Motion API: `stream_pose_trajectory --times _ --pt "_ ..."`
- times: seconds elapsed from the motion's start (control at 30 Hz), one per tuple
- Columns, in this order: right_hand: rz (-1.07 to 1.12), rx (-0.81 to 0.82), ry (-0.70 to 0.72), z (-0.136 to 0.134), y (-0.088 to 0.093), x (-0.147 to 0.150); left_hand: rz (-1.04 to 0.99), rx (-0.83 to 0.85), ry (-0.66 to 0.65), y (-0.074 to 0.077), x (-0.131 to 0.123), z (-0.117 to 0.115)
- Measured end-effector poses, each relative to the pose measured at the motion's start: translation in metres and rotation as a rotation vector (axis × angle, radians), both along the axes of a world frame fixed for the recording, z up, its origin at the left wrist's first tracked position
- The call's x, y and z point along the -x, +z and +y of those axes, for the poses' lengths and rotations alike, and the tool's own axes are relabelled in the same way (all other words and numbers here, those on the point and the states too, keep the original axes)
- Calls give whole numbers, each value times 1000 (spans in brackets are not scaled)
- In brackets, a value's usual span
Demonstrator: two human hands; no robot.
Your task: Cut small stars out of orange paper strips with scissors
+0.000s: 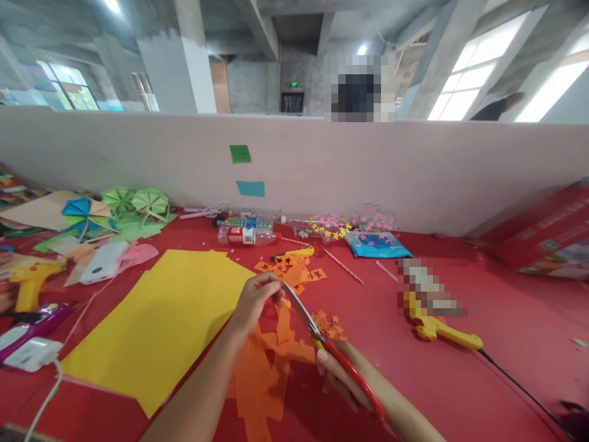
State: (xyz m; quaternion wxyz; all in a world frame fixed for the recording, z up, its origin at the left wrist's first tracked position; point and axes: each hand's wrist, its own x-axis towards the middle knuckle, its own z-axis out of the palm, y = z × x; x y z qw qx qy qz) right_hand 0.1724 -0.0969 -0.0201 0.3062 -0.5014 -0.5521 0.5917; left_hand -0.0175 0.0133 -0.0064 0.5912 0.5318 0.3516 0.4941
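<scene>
My right hand [343, 371] is wrapped round red-handled scissors [350, 362], whose blades point up and to the left. The blade tips reach close to my left hand [257, 301], which is pinched shut. From its fingertips hangs a narrow strip of orange paper [283, 322]. Below both hands lie larger cut orange paper pieces [260, 380]. Small orange paper stars [329, 325] are heaped just beyond my right hand. Orange scraps with star-shaped holes [294, 270] lie past my left fingertips.
Yellow paper sheets [161, 319] lie to the left. At the right a yellow glue gun [442, 331] trails a black cable. Plastic bottles [243, 236], a striped straw [344, 266] and a blue packet [380, 244] line the back. Paper umbrellas [150, 202] stand far left, below a white partition [294, 159].
</scene>
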Motion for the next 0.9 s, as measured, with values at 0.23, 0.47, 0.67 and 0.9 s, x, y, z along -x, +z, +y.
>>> stream_pose_trajectory --times 0.23,0.47,0.67,0.9 --pt "-33 75 -19 0 -2 -1 1 11 -19 1 1 0" --pt "-23 38 -3 0 0 -2 16 23 -20 4 3 0" --pt "-43 56 -10 -1 3 -2 21 26 -34 3 5 2" --pt "-64 53 -9 -1 2 -3 24 41 -24 4 4 1"
